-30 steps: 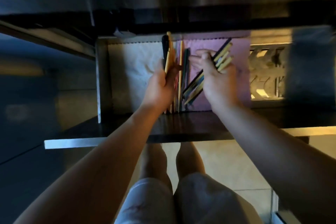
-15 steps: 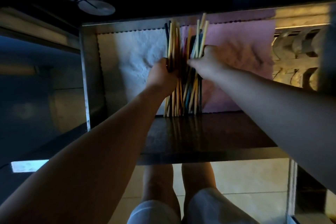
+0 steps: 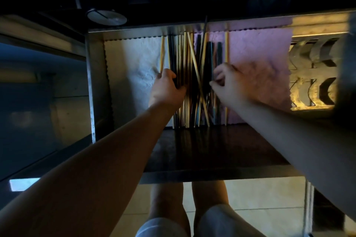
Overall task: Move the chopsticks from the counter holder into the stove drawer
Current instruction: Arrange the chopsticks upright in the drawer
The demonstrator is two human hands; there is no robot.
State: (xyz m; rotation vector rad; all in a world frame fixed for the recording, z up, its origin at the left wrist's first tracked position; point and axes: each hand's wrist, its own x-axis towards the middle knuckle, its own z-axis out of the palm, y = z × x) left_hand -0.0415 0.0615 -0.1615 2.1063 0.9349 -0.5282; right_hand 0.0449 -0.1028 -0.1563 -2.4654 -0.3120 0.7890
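Dozens of chopsticks [image 3: 189, 75] lie flat in the open stove drawer [image 3: 98, 75], their long axes running from 6 o'clock to 12 o'clock, front edge to back wall. Most sit roughly parallel in a loose bundle at the drawer's centre; a few pale ones cross the pile on a slant, toward 11 and 1 o'clock, and one thin dark stick pokes past the back rim. The sticks are a mix of pale wood and black, resting where a white liner [image 3: 133, 67] at 9 o'clock meets a pink liner [image 3: 260, 59] at 3 o'clock. The person's left hand [image 3: 166, 87] presses on the bundle's left side, fingers curled around several dark sticks. The right hand [image 3: 226, 79] hovers at the right side, fingers bent, thumb and forefinger nearly pinched; motion blur hides whether they hold anything.
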